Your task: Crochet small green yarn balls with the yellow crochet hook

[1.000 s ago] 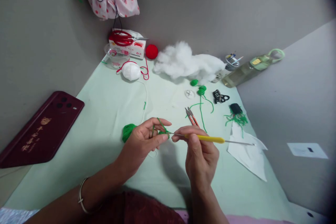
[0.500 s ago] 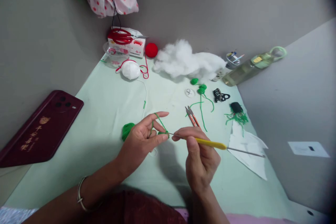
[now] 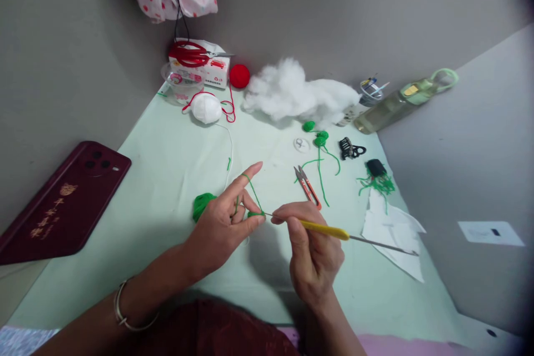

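Note:
My left hand [image 3: 227, 214] pinches a small green crochet piece [image 3: 255, 214] between thumb and fingers. Green yarn runs from that piece up over the raised index finger and round other fingers. In my right hand [image 3: 315, 250] is a crochet hook with a yellow handle [image 3: 325, 230], held like a pen. Its thin tip meets the green piece at my left fingertips; whether it sits inside a loop is too small to tell. Behind the hook's handle, its long metal end points right. A ball of green yarn [image 3: 203, 206] lies just behind my left wrist, partly hidden.
Orange thread snips [image 3: 308, 186], green crocheted bits [image 3: 320, 139] and a black claw clip [image 3: 351, 149] lie beyond my right hand. White stuffing [image 3: 292, 94], a red yarn ball [image 3: 239, 76], a white yarn ball [image 3: 206, 108] and a bottle [image 3: 400, 103] stand at the back. A phone [image 3: 67, 200] is left.
My left index finger has lifted higher, drawing the yarn into a steeper line. My right hand and the hook have shifted slightly left. The view has moved a little.

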`<state>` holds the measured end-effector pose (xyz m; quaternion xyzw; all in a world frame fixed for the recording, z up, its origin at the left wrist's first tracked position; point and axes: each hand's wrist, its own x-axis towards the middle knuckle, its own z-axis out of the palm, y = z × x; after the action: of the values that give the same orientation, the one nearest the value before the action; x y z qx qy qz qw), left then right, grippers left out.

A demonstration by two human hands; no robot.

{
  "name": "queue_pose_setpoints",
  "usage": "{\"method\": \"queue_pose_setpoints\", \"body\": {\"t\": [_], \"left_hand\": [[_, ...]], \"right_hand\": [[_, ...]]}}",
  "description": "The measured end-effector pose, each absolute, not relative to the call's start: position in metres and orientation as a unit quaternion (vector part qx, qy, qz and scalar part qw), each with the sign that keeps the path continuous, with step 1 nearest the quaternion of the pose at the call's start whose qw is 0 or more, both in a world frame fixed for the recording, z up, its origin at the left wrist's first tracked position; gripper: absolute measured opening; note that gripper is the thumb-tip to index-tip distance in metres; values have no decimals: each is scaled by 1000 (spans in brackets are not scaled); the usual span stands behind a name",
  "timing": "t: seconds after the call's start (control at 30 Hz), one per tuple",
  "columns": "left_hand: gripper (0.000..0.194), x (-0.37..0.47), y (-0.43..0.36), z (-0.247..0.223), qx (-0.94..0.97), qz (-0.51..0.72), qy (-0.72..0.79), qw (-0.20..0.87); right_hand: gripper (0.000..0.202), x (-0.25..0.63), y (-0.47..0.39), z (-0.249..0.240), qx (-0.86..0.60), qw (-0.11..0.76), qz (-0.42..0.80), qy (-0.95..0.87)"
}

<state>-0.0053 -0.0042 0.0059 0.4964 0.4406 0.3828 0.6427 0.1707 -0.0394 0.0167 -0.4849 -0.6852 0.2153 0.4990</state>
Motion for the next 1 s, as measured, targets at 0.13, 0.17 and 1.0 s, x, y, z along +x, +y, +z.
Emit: {"method": "queue_pose_setpoints", "body": {"t": [0.13, 0.17, 1.0], "left_hand": [[91, -11, 0, 7, 495, 347, 400, 689], [93, -13, 1, 8, 483, 344, 385, 708], [67, 8, -15, 19, 250, 427, 351, 795]], "right_hand": [[24, 178, -33, 15, -471, 511, 361, -621], [24, 179, -31, 14, -457, 525, 409, -591], [32, 161, -43, 8, -483, 517, 94, -700]]}}
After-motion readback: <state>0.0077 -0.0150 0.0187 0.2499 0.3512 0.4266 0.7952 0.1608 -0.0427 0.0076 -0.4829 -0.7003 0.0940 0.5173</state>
